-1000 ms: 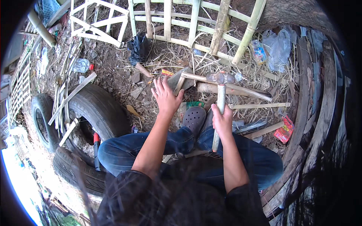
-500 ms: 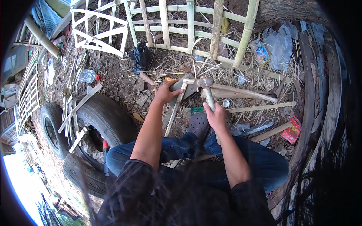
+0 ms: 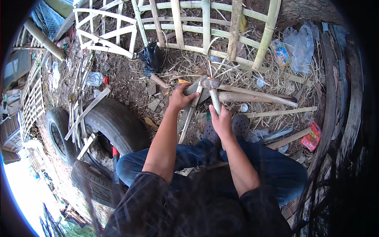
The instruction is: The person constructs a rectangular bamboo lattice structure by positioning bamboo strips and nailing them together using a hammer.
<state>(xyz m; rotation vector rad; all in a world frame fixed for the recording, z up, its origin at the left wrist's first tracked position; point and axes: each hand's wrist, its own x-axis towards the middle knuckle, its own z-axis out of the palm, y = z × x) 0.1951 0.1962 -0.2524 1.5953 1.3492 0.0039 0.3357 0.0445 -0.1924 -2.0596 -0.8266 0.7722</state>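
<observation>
My left hand (image 3: pixel 182 97) grips a pale bamboo strip (image 3: pixel 190 116) near its upper end, thumb laid across it. That end meets a second bamboo strip (image 3: pixel 258 95), which runs off to the right, forming a corner. My right hand (image 3: pixel 222 120) is wrapped round the handle of a hammer (image 3: pixel 215 100). The hammer's worn metal head is over the corner; whether it touches the bamboo I cannot tell. Beneath the corner lies a flat grey piece (image 3: pixel 184 116), partly hidden by the strip and my left hand.
A bamboo lattice frame (image 3: pixel 206 27) lies beyond my hands, with a smaller frame (image 3: pixel 106 31) left of it. Old tyres (image 3: pixel 118 124) lie at the left. Another strip (image 3: pixel 280 112), a red packet (image 3: pixel 311 136) and plastic bags (image 3: pixel 301 47) are at the right.
The hammer head has shifted left relative to the bamboo corner and is now over it. My left hand keeps its grip on the strip. The whole view has shifted slightly.
</observation>
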